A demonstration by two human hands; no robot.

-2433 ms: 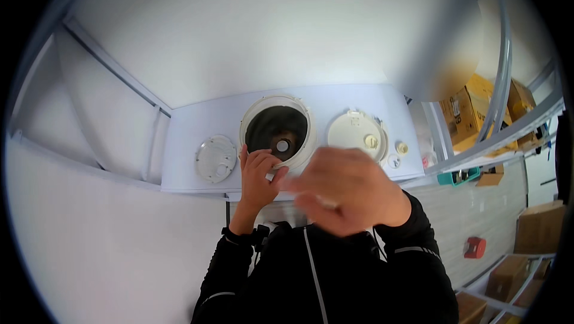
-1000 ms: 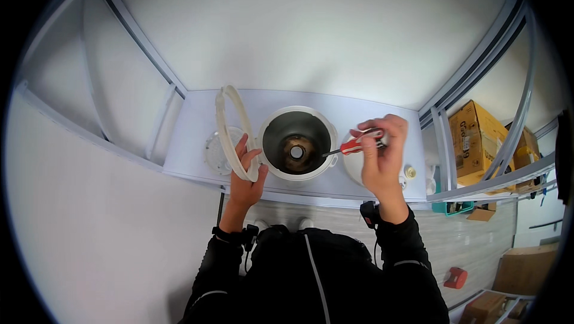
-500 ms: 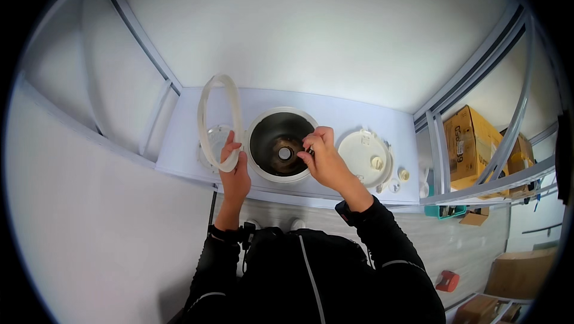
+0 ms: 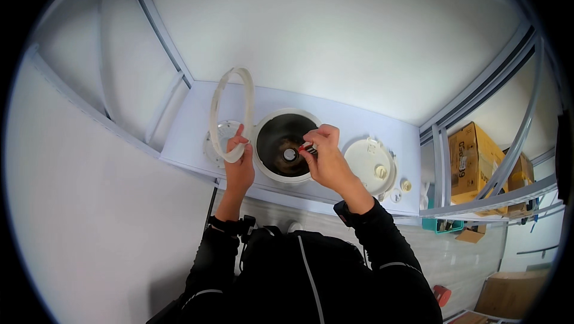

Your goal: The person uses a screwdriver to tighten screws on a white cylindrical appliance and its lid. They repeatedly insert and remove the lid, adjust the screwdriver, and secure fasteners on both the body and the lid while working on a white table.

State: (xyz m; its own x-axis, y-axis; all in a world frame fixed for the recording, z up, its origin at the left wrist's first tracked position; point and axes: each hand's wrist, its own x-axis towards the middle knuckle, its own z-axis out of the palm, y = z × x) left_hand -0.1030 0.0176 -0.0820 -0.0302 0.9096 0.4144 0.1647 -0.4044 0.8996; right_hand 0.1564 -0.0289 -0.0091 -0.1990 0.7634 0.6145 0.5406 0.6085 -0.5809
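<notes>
A pale, translucent plastic ring (image 4: 247, 109) stands upright in my left hand (image 4: 240, 159), gripped at its lower edge. Right of it sits an open rice cooker body (image 4: 259, 138) with a dark interior, a brownish bottom and a round metal piece (image 4: 289, 155) at the centre. Over the cooker's right rim, my right hand (image 4: 326, 158) pinches a small red and dark object (image 4: 307, 145) between thumb and fingers; its exact kind is too small to tell. Partly behind my left hand lies a clear round disc (image 4: 213, 152) on the white table.
On the table's right side lies a round white lid (image 4: 362, 155) with a small cream cap (image 4: 381, 172). Beside it are another cream cap (image 4: 406, 185) and a small clear disc (image 4: 396, 195). A metal frame (image 4: 441, 162), yellow-brown cartons (image 4: 469, 162) and a teal bin (image 4: 439, 225) stand at right.
The small red and dark object in my right fingers now shows more clearly. My left hand still holds the ring, turned slightly. The whole view has shifted a little.
</notes>
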